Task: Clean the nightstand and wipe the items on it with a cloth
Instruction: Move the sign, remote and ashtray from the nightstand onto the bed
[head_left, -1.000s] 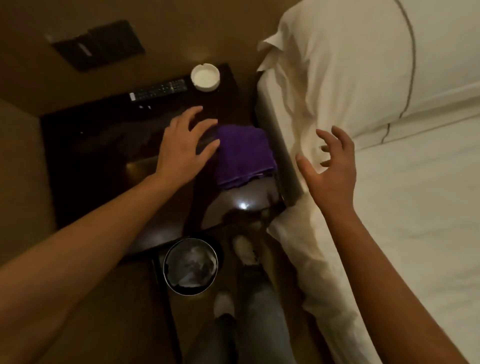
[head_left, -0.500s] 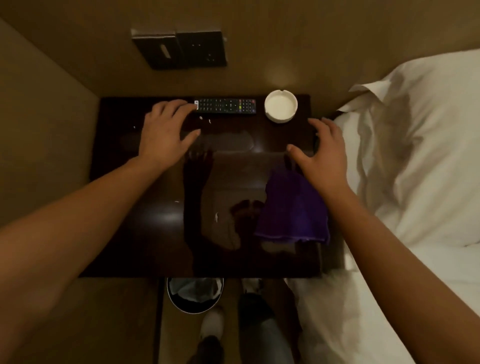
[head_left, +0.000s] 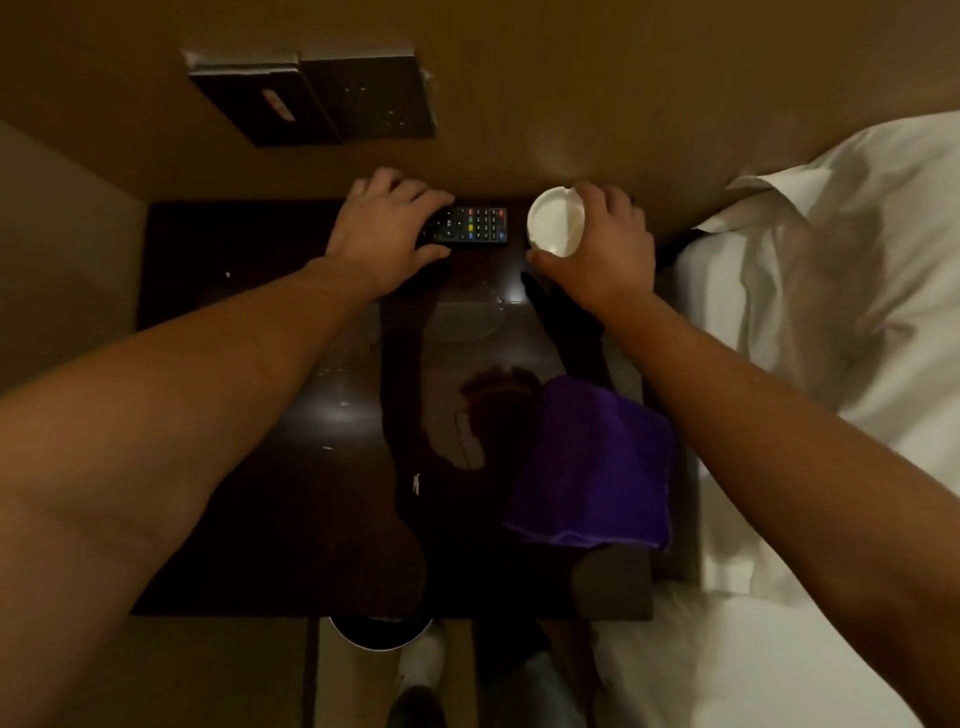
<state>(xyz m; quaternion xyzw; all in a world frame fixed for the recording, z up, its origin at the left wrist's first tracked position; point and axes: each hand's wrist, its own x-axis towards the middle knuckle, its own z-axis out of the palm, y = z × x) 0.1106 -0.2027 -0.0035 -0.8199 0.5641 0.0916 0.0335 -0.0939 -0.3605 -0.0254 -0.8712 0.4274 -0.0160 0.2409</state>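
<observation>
The dark glossy nightstand (head_left: 249, 405) fills the middle of the view, with a few pale crumbs on its top. At its far edge lies a black remote control (head_left: 475, 227); my left hand (head_left: 387, 234) is closed over its left end. Right of it stands a white round ashtray (head_left: 555, 222), gripped from the right by my right hand (head_left: 605, 249). A folded purple cloth (head_left: 592, 462) lies untouched at the front right of the top, under my right forearm.
A bed with white sheets and a pillow (head_left: 841, 291) borders the nightstand on the right. Dark wall panels (head_left: 317, 98) hang above it. A round waste bin (head_left: 379, 631) and my feet show below the front edge. A wall closes the left side.
Both hands have reached to the far edge: the left from the bare top onto the remote, the right from beside the cloth onto the ashtray. The camera has moved closer over the nightstand.
</observation>
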